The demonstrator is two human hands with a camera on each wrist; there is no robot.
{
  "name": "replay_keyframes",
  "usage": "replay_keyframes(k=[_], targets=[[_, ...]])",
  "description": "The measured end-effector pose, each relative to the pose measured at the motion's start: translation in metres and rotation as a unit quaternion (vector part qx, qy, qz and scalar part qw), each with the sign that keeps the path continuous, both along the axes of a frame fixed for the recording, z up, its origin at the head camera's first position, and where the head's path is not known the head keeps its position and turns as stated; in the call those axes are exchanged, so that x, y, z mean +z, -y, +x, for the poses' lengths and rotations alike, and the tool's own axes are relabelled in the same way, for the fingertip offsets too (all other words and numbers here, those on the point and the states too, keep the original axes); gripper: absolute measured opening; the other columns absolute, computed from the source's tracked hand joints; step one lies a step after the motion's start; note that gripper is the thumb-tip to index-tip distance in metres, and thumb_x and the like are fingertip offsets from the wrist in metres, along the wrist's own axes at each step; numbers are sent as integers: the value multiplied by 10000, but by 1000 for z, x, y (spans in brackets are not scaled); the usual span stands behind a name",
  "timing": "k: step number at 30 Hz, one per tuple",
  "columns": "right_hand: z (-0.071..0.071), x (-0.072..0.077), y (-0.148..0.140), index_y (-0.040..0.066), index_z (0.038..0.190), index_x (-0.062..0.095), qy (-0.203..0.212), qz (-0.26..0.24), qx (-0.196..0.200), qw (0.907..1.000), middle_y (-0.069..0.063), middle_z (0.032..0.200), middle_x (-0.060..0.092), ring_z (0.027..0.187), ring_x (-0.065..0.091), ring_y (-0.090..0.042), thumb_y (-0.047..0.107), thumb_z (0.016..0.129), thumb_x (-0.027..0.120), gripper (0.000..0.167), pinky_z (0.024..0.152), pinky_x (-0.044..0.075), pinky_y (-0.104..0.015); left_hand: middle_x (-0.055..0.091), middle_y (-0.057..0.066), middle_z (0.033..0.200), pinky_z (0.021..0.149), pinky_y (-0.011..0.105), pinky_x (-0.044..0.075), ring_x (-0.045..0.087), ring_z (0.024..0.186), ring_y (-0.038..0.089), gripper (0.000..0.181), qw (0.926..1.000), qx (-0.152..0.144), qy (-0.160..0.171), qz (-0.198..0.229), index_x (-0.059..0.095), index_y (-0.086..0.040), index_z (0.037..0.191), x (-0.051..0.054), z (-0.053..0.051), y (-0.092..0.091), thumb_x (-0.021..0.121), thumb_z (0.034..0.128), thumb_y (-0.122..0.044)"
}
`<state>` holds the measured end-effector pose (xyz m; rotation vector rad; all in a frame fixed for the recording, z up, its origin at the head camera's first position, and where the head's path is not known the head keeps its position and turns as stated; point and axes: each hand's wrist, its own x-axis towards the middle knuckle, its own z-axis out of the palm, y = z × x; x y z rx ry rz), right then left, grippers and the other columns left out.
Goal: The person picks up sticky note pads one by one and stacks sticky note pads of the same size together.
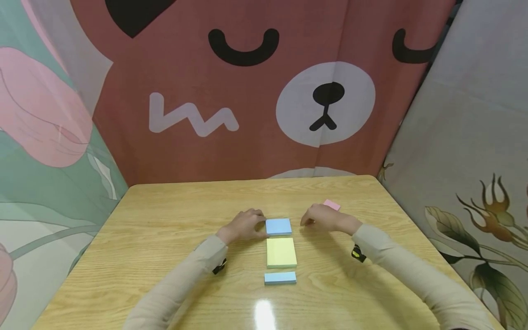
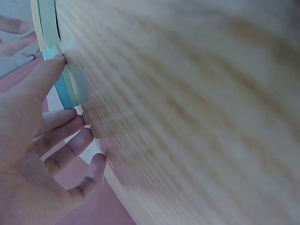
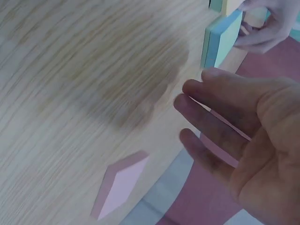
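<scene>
A blue sticky note pad (image 1: 278,227) lies flat on the table, farthest in a column of three pads. My left hand (image 1: 245,225) is at its left side; the left wrist view shows thumb and index finger pinching the pad (image 2: 65,91) at two ends of one side. To its right, my right hand (image 1: 323,217) hovers apart from it, fingers loosely bent and holding nothing. Closer to me come a yellow sticky note pad (image 1: 281,253) and a narrow blue pad (image 1: 280,278). A pink pad (image 3: 119,185) lies beyond my right hand, partly hidden in the head view.
The wooden table (image 1: 165,229) ends at a curtain (image 1: 247,156) printed with a bear's face. Patterned fabric (image 1: 453,137) hangs along the right side, and a floral one (image 1: 41,183) along the left.
</scene>
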<state>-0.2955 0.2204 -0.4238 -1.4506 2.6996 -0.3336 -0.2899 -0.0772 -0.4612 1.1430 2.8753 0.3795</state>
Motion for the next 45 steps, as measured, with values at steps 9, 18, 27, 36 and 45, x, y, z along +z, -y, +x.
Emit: replay_keyframes(k=[9, 18, 27, 36, 45], targets=[[-6, 2, -25, -15, 1040, 747, -571, -171, -734, 9955, -125, 1019, 718, 936, 682, -292, -145, 854, 661, 243, 786, 564, -411, 596, 100, 1277, 951, 564, 459, 539, 1185, 283, 557, 10000, -45, -56, 27, 651, -31, 1283, -2, -2, 1, 719, 902, -431], [-14, -14, -47, -47, 969, 695, -884, -320, -660, 9934, -232, 1129, 652, 1049, 631, -394, -163, 869, 614, 173, 860, 533, -487, 588, 98, 1298, 965, 569, 451, 537, 1196, 275, 590, 10000, -61, -5, 42, 640, -34, 1301, -4, -2, 1, 706, 902, -465], [-14, -20, -59, -113, 1327, 534, -520, 119, -1308, 9900, -333, 1350, 496, 1236, 472, -502, -154, 925, 530, 404, 1002, 407, -589, 591, 71, 1281, 957, 551, 462, 537, 1193, 260, 585, 9999, -89, -107, -92, 639, -49, 1305, -6, -3, -2, 693, 908, -475], [-18, -22, -66, -85, 1292, 573, -654, 398, -1170, 9902, -330, 1313, 524, 1212, 493, -499, -99, 832, 727, 486, 954, 455, -573, 588, 77, 1292, 966, 561, 452, 533, 1208, 263, 581, 9999, -39, -92, -91, 629, -52, 1317, -4, -3, -2, 689, 915, -466], [-24, -29, -69, -42, 1274, 605, -638, 376, -1170, 9904, -273, 1262, 563, 1155, 535, -470, -112, 799, 749, 501, 907, 479, -581, 590, 77, 1286, 964, 568, 451, 536, 1205, 262, 578, 9999, -27, -67, -126, 629, -53, 1316, -2, -2, 0, 691, 914, -464]])
